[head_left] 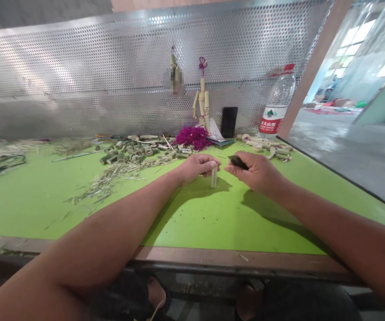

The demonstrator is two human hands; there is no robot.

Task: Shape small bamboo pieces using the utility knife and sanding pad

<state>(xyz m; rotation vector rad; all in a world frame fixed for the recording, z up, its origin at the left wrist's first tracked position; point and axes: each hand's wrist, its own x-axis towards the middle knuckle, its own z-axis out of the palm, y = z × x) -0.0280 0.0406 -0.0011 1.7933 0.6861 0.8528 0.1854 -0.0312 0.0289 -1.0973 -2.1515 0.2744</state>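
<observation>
While the left hand point(195, 169) grips a short pale bamboo tube point(214, 177) upright, the right hand point(255, 174) pinches a small dark flat piece point(238, 162) between thumb and fingers; the exact kind of piece cannot be determined from this view. The hands are apart but close, just beside each other above the green counter point(51, 209). For a steady hold, close the fingers around the upper part of the tube and keep its axis vertical, leaving its lower wall exposed. Keep the left wrist low and avoid squeezing hard enough to crush the thin wall. Any work with the dark piece is best done in short, controlled movements, with the fingertips of both hands kept clear of its edges. The tube stands near the middle of the counter, directly below the left hand; whether its lower end touches the surface cannot be confirmed. Its visible wall is smooth and straw-coloured, and its upper end is hidden by the grip. Farther back lie a spread of cut bamboo sections point(130, 152), loose bamboo shavings point(103, 187), and a tuft of magenta yarn point(192, 137). A jointed bamboo figure point(201, 100) hangs against a perforated metal panel point(78, 67), beside a black phone point(229, 121) and a plastic water bottle point(277, 102).
</observation>
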